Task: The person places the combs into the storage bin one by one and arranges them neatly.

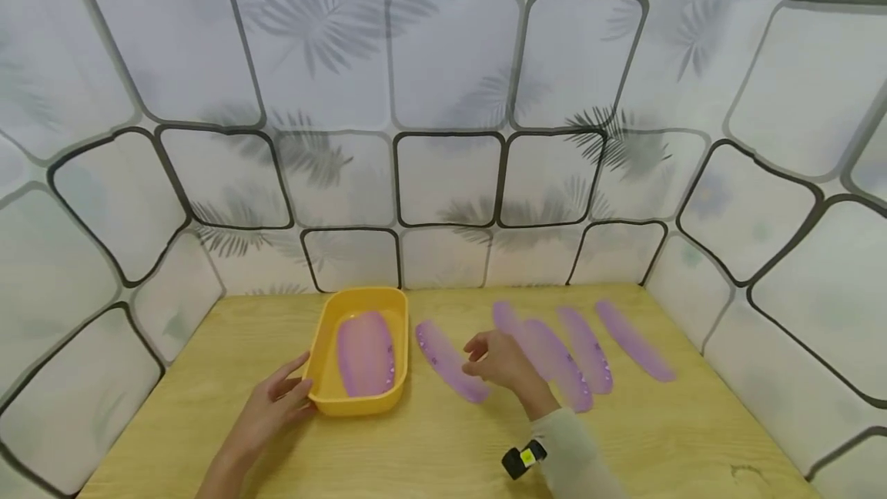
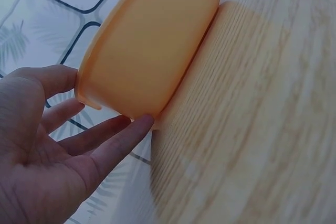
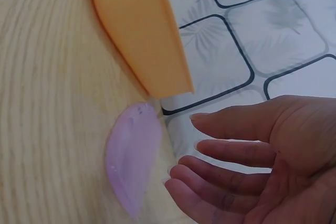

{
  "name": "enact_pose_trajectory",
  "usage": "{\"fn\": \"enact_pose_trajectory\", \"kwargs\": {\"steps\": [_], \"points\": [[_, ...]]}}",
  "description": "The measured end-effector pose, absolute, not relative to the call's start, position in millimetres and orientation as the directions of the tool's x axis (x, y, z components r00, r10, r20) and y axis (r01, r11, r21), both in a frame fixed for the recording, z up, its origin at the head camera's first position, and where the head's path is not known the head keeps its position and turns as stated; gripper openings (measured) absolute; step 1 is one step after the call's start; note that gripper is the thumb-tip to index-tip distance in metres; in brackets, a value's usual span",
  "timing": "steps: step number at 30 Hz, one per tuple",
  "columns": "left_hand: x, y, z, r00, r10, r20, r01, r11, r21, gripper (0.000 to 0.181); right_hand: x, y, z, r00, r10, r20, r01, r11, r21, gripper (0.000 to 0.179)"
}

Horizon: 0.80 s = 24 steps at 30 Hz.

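Observation:
Against the outer left wall of a yellow tray (image 1: 356, 406) rest the fingertips of my left hand (image 1: 273, 403), its fingers spread from rim to base in the left wrist view. Inside lie overlapping translucent purple combs (image 1: 366, 353). My right hand (image 1: 502, 360), bare and loosely bent, hovers beside a curved purple comb (image 1: 443, 360) on the table, just right of the tray. In the right wrist view this comb (image 3: 134, 156) lies beyond the fingertips, and nothing is between fingers and thumb. Small decorations dot the comb's edge.
To the right lie several more purple combs, among them a far-right comb (image 1: 634, 341) and another comb (image 1: 585, 349) near it. The wood-grain table (image 1: 430, 453) meets a patterned wall covering (image 1: 450, 175) at the back and both sides.

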State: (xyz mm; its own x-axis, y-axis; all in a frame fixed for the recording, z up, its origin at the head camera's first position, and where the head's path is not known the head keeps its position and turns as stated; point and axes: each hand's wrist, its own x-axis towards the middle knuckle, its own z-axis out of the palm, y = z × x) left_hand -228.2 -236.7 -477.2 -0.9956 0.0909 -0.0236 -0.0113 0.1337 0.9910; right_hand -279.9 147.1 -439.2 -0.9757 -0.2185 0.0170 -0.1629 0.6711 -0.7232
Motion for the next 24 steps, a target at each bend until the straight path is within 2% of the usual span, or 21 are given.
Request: {"fn": "enact_pose_trajectory", "kwargs": {"steps": [4,13,17,24], "points": [[-227,-237,-480,-0.995,0.094,-0.046,-0.033,0.132,0.991,0.063,-279,145,-448,-0.977,-0.209,0.029,-0.173,0.712,-0.68,0.029],[-227,-238,-478,-0.994,0.088,-0.059,-0.045,0.143,0.989,0.062,-282,144,-454,-0.985,-0.172,-0.029,-0.111,0.743,-0.66,0.034],[-228,-239,-476,-0.994,0.097,-0.055,-0.041,0.149,0.988,0.062,-283,142,-458,-0.982,-0.188,-0.016,-0.133,0.751,-0.646,0.041],[-226,-239,-478,-0.994,0.098,-0.043,-0.028,0.153,0.988,0.063,-283,138,-468,-0.982,-0.188,-0.007,-0.153,0.819,-0.553,0.05]]}}
